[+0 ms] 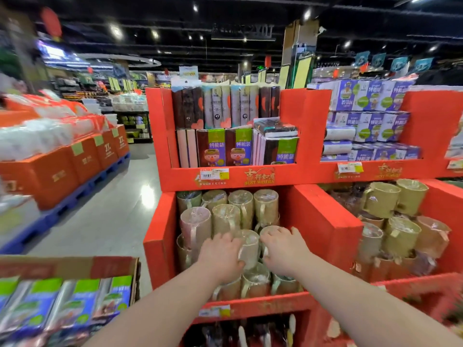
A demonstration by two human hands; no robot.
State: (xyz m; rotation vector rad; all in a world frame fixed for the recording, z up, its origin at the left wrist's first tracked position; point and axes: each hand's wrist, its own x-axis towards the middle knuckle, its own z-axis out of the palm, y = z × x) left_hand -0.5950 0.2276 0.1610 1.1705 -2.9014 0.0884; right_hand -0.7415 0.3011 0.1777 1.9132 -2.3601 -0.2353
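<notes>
Cylindrical pack point(249, 246): pale, wrapped in glossy, crinkled film, upright near the front of the red cardboard bin point(323, 221), among similar cylinders. My left hand point(220, 254) grips its left side, fingers curled round it. My right hand point(284, 251) curls against its right side; whether it grips, I cannot tell.
</notes>
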